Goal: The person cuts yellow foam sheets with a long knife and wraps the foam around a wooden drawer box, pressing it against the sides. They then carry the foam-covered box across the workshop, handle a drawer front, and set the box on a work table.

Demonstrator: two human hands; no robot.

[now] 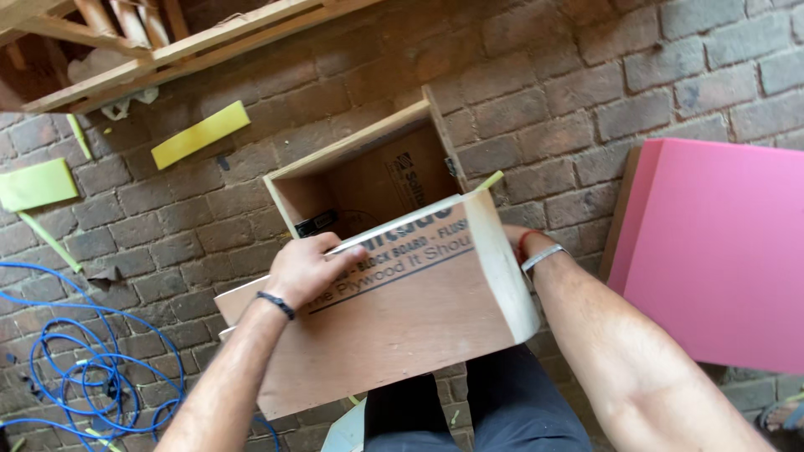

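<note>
Left hand [306,269] fingers grip the open plywood box [394,285] rim; right hand [517,241] fingers hidden behind it.

The open top of the plywood box [394,251] gives free room straight down into its hollow, with 4 walls closing the sides. The left hand [306,268] lies over the near rim, narrowing that edge; the right hand [515,243] is mostly hidden behind the right wall. To the right, a pink foam slab [712,251] blocks the brick floor [586,92]. At left, a blue hose [84,368] coils loosely, and yellow foam strips [201,134] lie scattered. A timber frame [167,42] closes the upper left.
</note>
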